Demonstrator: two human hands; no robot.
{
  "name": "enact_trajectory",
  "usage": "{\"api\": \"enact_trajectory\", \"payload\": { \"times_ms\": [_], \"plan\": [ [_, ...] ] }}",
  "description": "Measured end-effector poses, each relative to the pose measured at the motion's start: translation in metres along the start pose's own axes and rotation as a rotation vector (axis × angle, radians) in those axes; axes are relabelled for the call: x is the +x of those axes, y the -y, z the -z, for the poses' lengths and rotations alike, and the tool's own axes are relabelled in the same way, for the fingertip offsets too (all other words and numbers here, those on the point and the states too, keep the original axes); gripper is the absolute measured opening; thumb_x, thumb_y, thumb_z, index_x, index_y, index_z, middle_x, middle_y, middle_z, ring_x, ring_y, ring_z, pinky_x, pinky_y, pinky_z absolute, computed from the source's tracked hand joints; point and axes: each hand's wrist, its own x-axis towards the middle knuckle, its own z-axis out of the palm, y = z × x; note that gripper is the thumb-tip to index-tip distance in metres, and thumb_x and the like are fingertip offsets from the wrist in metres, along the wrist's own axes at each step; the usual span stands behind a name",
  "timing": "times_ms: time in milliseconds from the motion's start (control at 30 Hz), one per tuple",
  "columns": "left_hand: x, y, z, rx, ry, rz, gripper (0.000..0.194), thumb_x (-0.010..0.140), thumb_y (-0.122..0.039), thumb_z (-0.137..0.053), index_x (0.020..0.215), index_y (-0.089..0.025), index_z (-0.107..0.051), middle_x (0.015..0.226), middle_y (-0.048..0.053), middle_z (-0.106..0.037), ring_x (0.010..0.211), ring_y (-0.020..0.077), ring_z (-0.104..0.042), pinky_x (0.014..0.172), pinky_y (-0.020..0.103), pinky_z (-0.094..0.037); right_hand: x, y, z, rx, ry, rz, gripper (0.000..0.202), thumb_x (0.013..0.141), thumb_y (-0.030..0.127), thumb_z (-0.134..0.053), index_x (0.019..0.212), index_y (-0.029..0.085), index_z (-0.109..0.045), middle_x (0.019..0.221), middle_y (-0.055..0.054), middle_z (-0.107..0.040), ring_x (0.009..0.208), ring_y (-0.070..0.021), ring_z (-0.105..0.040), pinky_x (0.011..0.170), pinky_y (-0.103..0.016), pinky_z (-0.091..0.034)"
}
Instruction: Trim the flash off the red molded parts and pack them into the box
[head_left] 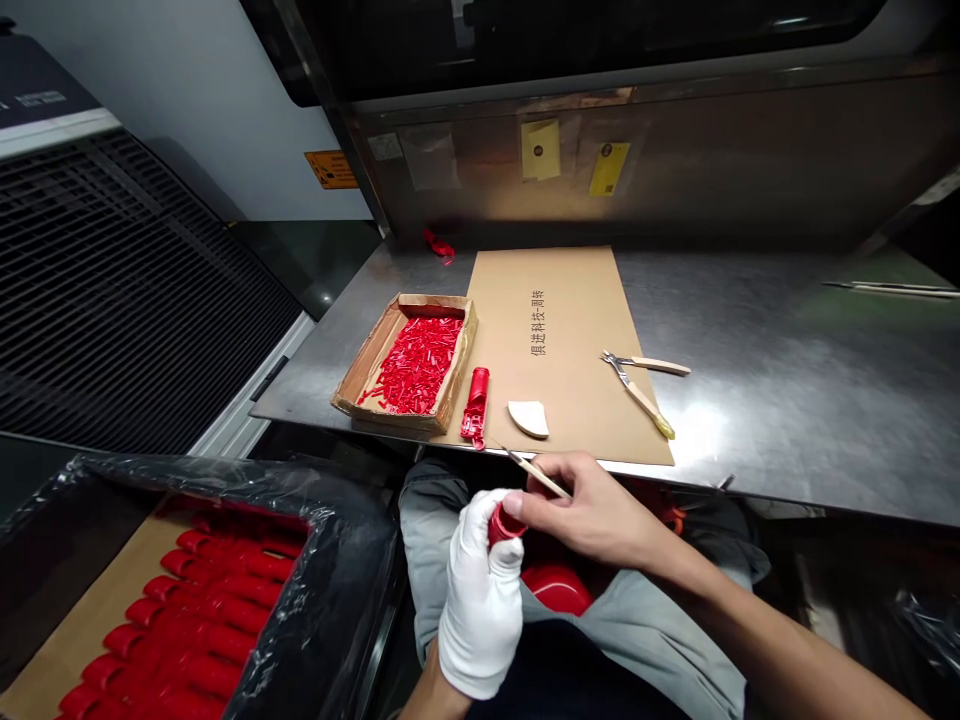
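Fingers (471, 520) of the white-gloved left hand (480, 605) wrap closely around a red cylindrical part (504, 527), whose rim shows at the top of the grip, below the near edge of the bench (772, 370). Just beside it, the bare right hand (581, 508) curls around a thin pale-handled tool (549, 481), thumb at that rim. A second red piece (478, 388) lies on the cardboard sheet (555, 275), apart from both hands.
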Motion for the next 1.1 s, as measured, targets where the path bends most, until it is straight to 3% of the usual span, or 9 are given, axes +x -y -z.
{"api": "enact_trajectory", "payload": {
  "times_ms": [133, 233, 333, 500, 667, 800, 900, 1000, 1100],
  "plan": [
    [0.003, -0.003, 0.008, -0.118, 0.091, 0.107, 0.029, 0.098, -0.041, -0.039, 0.111, -0.021, -0.057, 0.096, 0.005, -0.062, 0.084, 0.0185, -0.060, 0.077, 0.030, -0.048, 0.016, -0.003, 0.000, -0.041, 0.068, 0.004, 0.047, 0.085, 0.057, -0.064, 0.067, 0.018, -0.048, 0.060, 0.005, -0.042, 0.055, -0.0089, -0.035, 0.050, -0.021, -0.030],
    [0.008, -0.006, 0.017, -0.296, 0.311, 0.181, 0.043, 0.096, -0.054, -0.035, 0.094, -0.019, -0.059, 0.074, 0.002, -0.055, 0.070, 0.0164, -0.054, 0.068, 0.028, -0.045, 0.019, -0.007, -0.001, -0.107, 0.052, 0.023, 0.042, 0.088, 0.052, -0.061, 0.067, 0.018, -0.049, 0.060, 0.005, -0.042, 0.054, -0.0089, -0.035, 0.050, -0.021, -0.029],
    [0.011, -0.007, 0.018, -0.491, 0.468, 0.270, 0.048, 0.095, -0.058, -0.035, 0.097, -0.017, -0.060, 0.071, 0.002, -0.055, 0.067, 0.0152, -0.053, 0.067, 0.028, -0.045, 0.018, -0.011, -0.001, -0.198, -0.010, 0.044, 0.039, 0.089, 0.048, -0.058, 0.067, 0.018, -0.049, 0.060, 0.005, -0.042, 0.054, -0.0092, -0.037, 0.049, -0.021, -0.030],
    [0.012, 0.004, 0.010, -0.777, 0.327, 0.552, 0.031, 0.089, -0.048, -0.059, 0.098, -0.019, -0.054, 0.082, 0.004, -0.065, 0.077, 0.0189, -0.066, 0.075, 0.035, -0.054, 0.019, -0.018, 0.030, -0.446, -0.298, 0.079, 0.032, 0.095, 0.047, -0.048, 0.082, 0.019, -0.054, 0.067, 0.003, -0.051, 0.060, -0.0138, -0.049, 0.054, -0.024, -0.034],
    [0.009, 0.007, 0.009, -0.810, 0.323, 0.713, 0.041, 0.089, -0.056, -0.053, 0.075, -0.017, -0.050, 0.046, 0.001, -0.058, 0.035, 0.0147, -0.054, 0.035, 0.021, -0.040, 0.046, -0.033, 0.071, -0.759, -0.562, 0.100, 0.026, 0.094, 0.033, -0.047, 0.113, 0.016, -0.054, 0.090, -0.009, -0.061, 0.081, -0.0245, -0.057, 0.072, -0.034, -0.040],
    [0.015, 0.003, 0.008, -0.841, 0.149, 0.806, 0.049, 0.093, -0.056, -0.043, 0.065, -0.017, -0.049, 0.038, -0.002, -0.047, 0.028, 0.0095, -0.042, 0.029, 0.017, -0.030, 0.062, -0.041, 0.072, -0.928, -0.586, 0.152, 0.029, 0.094, 0.026, -0.042, 0.115, 0.011, -0.055, 0.101, -0.018, -0.056, 0.097, -0.0325, -0.053, 0.085, -0.044, -0.041],
    [0.023, 0.003, 0.008, -0.947, -0.002, 0.863, 0.043, 0.094, -0.055, -0.044, 0.077, -0.017, -0.053, 0.042, -0.004, -0.048, 0.028, 0.0085, -0.038, 0.028, 0.017, -0.027, 0.065, -0.042, 0.059, -1.002, -0.588, 0.210, 0.034, 0.095, 0.031, -0.045, 0.119, 0.009, -0.054, 0.111, -0.022, -0.051, 0.105, -0.0388, -0.046, 0.091, -0.056, -0.037],
    [0.030, 0.005, 0.011, -1.029, -0.061, 0.819, 0.039, 0.095, -0.053, -0.043, 0.097, -0.016, -0.056, 0.042, -0.006, -0.048, 0.030, 0.0086, -0.037, 0.031, 0.015, -0.030, 0.066, -0.044, 0.046, -1.016, -0.462, 0.331, 0.040, 0.095, 0.039, -0.052, 0.125, 0.015, -0.052, 0.123, -0.020, -0.048, 0.108, -0.0376, -0.045, 0.092, -0.057, -0.038],
    [0.032, 0.007, 0.014, -1.104, -0.048, 0.784, 0.041, 0.095, -0.053, -0.043, 0.106, -0.016, -0.056, 0.043, -0.006, -0.047, 0.031, 0.0071, -0.035, 0.033, 0.014, -0.028, 0.065, -0.042, 0.038, -0.966, -0.286, 0.465, 0.028, 0.097, 0.037, -0.051, 0.119, 0.020, -0.056, 0.113, -0.013, -0.055, 0.102, -0.0303, -0.051, 0.089, -0.048, -0.044]
  ]
}}
